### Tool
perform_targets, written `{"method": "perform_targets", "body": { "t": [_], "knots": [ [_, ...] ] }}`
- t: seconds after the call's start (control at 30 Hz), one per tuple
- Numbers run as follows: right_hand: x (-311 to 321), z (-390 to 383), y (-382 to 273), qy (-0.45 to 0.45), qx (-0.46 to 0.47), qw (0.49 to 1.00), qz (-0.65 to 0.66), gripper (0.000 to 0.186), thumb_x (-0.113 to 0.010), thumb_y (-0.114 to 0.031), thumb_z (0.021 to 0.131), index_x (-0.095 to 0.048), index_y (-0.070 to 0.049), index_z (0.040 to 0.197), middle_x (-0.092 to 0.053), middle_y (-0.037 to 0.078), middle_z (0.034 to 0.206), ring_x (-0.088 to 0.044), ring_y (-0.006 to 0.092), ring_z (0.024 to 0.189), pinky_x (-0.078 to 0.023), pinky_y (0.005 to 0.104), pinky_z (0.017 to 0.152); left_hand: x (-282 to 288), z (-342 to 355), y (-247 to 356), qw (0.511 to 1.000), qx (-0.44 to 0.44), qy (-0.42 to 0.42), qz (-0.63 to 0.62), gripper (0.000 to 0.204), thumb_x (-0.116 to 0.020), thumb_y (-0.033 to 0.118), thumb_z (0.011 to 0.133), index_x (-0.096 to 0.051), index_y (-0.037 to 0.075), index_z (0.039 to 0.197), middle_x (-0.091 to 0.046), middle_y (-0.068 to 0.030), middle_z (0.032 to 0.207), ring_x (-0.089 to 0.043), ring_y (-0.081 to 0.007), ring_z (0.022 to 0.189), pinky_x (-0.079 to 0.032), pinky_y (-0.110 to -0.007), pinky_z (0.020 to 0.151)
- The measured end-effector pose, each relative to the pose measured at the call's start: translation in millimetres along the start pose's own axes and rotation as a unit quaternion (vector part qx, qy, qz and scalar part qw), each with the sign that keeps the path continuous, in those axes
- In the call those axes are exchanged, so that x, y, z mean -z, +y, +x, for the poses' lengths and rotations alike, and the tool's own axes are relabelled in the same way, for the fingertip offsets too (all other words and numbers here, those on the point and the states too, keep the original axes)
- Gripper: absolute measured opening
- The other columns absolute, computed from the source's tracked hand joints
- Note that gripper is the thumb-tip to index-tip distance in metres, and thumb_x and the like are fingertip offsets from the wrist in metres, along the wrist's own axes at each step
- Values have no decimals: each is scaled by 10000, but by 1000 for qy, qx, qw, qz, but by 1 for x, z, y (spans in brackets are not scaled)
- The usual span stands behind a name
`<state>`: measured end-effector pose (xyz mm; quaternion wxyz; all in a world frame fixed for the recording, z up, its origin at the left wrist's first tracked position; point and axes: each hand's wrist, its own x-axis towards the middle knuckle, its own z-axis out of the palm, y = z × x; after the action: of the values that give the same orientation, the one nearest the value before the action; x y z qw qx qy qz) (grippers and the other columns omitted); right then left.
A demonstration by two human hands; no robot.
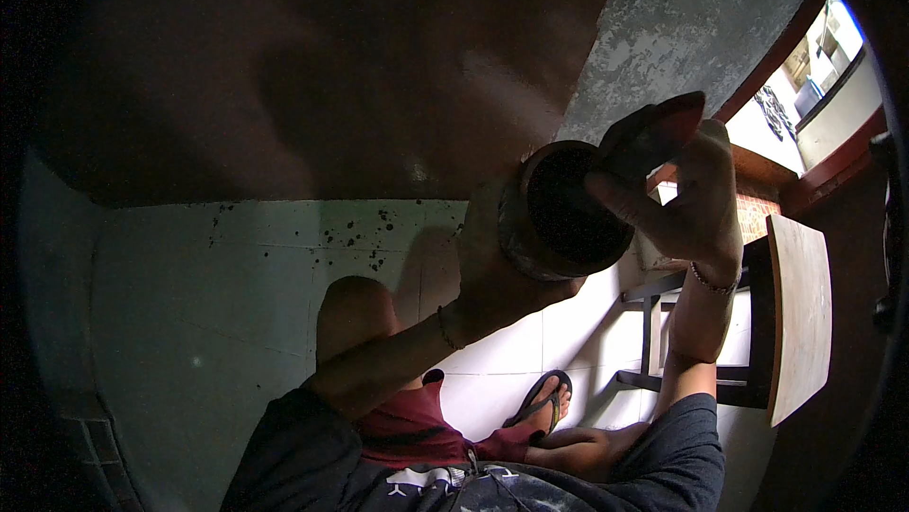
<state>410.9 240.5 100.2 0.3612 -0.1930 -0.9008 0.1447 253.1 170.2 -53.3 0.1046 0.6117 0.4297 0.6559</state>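
Note:
My left hand is wrapped round a round open can, held up in front of me with its mouth toward me. The inside of the can looks dark, and I cannot make out its contents. Over the can's right rim, my right hand is closed on what looks like a paintbrush, dark with a reddish edge. Its tip points up and to the right, and shadow hides its details. Straight ahead stands a wall with a glossy dark brown-red coat, beside a mottled grey strip.
Dark spots dot the tiled floor along the wall's foot. To my right is a stool with a pale wooden top and black legs. A bright opening with a dark red frame lies at the upper right.

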Motion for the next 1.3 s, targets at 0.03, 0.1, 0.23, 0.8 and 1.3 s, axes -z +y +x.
{"method": "perform_targets", "body": {
  "t": [0.03,0.1,0.23,0.8,1.3],
  "knots": [
    [2,1,1,5,13,1000,1,172,-820,-27,733,-724,-42,875,-726,81,922,-704,154,757,-559,263,651,1,0,1,1000,-6,-2,10,939,-918,287,593,-434,14,1350,-564,-155,1236,-586,-275,1135,-492,-377,963],
    [6,3,5,20,45,999,-5,188,-819,-28,736,-721,-40,895,-727,79,910,-700,151,746,-559,266,648,3,-1,3,999,-22,-3,28,939,-915,287,594,-433,12,1352,-565,-157,1237,-588,-276,1134,-494,-379,964],
    [11,4,10,75,86,993,-27,204,-814,-47,766,-709,-24,940,-728,69,879,-691,141,728,-555,271,644,4,0,6,998,-43,1,45,939,-911,287,598,-431,10,1355,-567,-162,1239,-591,-279,1134,-497,-382,965],
    [5,-1,33,307,-42,937,163,283,-847,-139,790,-705,-23,1006,-725,45,925,-652,104,798,-531,238,724,21,19,7,996,-35,36,68,934,-890,284,624,-409,15,1379,-557,-176,1262,-586,-270,1152,-505,-380,973],
    [13,9,21,341,54,922,177,296,-851,-144,786,-707,-43,1023,-730,54,963,-672,127,845,-556,287,786,17,12,7,996,-8,-18,91,881,-897,310,625,-453,21,1328,-568,-162,1216,-599,-257,1095,-511,-371,924]
  ]
}}
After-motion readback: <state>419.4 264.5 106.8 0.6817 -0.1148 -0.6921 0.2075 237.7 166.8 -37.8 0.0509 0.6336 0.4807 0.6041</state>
